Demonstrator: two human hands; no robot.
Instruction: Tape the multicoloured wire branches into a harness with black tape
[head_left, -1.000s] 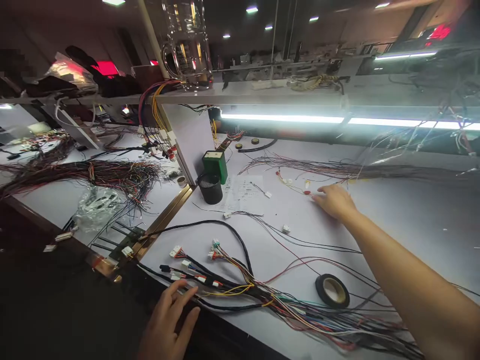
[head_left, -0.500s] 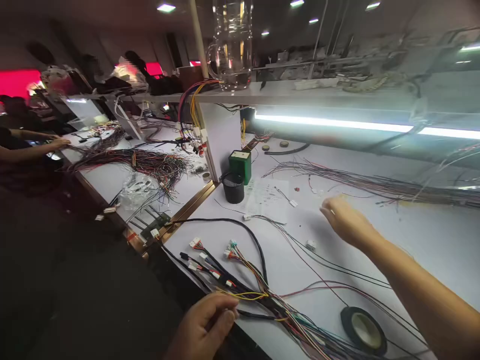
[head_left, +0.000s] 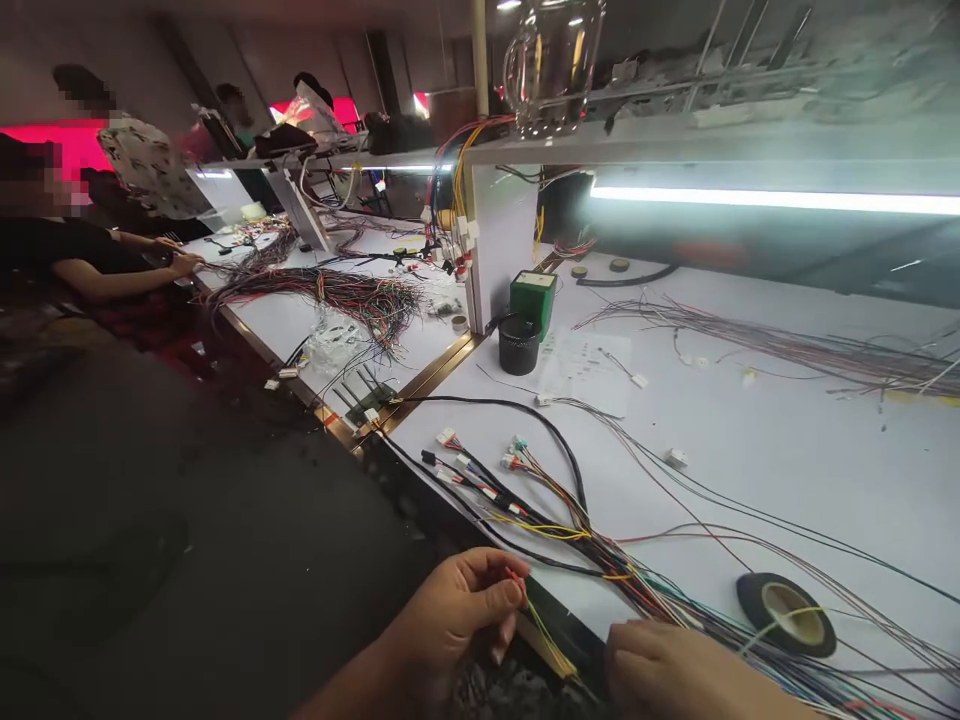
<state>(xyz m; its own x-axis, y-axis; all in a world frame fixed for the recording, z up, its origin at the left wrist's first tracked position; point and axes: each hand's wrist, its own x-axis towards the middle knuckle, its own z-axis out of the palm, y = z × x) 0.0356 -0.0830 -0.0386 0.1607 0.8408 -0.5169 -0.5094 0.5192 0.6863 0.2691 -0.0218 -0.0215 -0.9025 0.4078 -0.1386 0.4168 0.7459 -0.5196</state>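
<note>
My left hand (head_left: pixel 471 605), at the table's front edge, pinches thin yellow wires (head_left: pixel 551 645) with small red ends at the fingertips. The wires hang down to the right, toward my right hand (head_left: pixel 667 665). That hand is closed with its fingers curled under, and what they grip is hidden. A yellow-green wire (head_left: pixel 757 638) shows beyond it, crossing a roll of black tape (head_left: pixel 787 615). Just behind both hands lies a wire harness (head_left: pixel 600 548), its branches ending in white, black and teal connectors (head_left: pixel 514 455).
A black mesh cup (head_left: pixel 518 345) and a green box (head_left: pixel 533 300) stand by the shelf's upright panel. Loose wires (head_left: pixel 750 345) lie along the back. A glass mug (head_left: pixel 555 70) sits on the shelf. To the left, a co-worker's hands (head_left: pixel 180 258) are at a wire bundle (head_left: pixel 322 290).
My right hand has come back from the table's far area to the front edge, beside my left. Yellow wires with red ends now show in my left hand. The view has shifted left.
</note>
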